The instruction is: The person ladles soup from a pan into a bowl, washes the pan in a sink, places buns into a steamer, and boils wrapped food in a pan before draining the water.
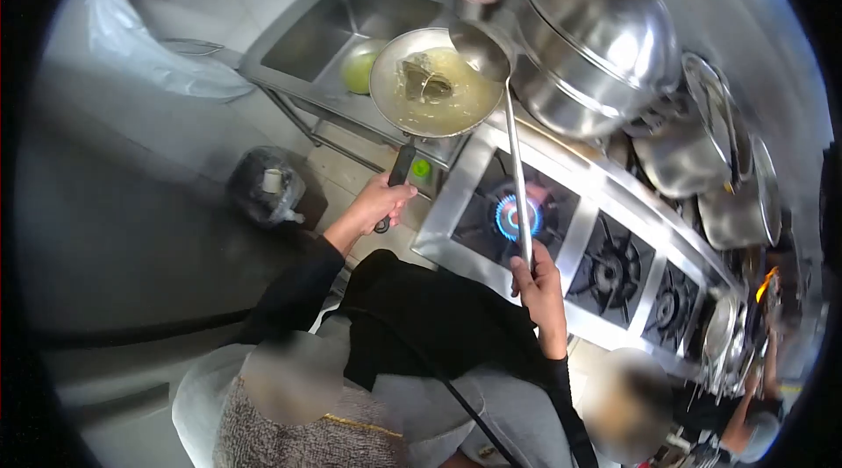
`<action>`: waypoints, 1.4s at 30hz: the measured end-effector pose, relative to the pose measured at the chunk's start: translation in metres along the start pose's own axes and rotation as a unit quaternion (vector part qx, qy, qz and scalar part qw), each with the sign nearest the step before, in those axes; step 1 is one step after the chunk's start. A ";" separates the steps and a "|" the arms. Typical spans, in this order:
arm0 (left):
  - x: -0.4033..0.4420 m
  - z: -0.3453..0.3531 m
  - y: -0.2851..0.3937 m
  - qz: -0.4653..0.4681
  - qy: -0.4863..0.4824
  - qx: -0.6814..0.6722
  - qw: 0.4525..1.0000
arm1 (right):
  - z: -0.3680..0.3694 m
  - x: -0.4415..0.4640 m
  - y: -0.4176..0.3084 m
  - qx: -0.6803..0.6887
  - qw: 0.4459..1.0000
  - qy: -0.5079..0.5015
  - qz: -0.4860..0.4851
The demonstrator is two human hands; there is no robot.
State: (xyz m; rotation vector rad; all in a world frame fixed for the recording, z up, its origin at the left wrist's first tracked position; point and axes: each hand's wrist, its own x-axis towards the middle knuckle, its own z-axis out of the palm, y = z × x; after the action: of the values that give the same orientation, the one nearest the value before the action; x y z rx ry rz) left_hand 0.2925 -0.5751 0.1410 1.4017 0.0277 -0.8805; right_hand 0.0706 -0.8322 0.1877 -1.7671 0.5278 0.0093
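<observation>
My left hand (377,207) is wrapped round the black handle of a frying pan (383,104), lifted off the stove near the sink. Pale yellowish liquid with white bits lies in the pan, and a dark, flat piece (425,82) sits in its middle; I cannot make out what it is. In my right hand (542,291) is the long metal handle of a ladle (519,165). The ladle's bowl is over the pan's right rim; whether it touches the rim, I cannot tell. Below the ladle handle a gas burner (517,217) burns with a blue flame.
Behind the pan is a steel sink (303,38) with a running tap. A round green thing (360,71) lies beside it. A large lidded steamer pot (605,29) and more pots (684,152) line the stove's back. A bin (263,183) stands left. Another person's arm (754,389) shows at lower right.
</observation>
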 end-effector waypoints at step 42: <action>0.219 -0.487 0.210 0.231 0.326 0.432 0.809 | 0.299 0.441 -0.234 -0.282 0.933 -0.011 -0.224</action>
State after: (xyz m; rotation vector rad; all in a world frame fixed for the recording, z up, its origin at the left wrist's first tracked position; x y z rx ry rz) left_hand 0.7880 -0.2899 0.0972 2.3844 -0.2114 0.0964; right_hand 0.6295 -0.6683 0.1981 -2.4163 0.0879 -0.1524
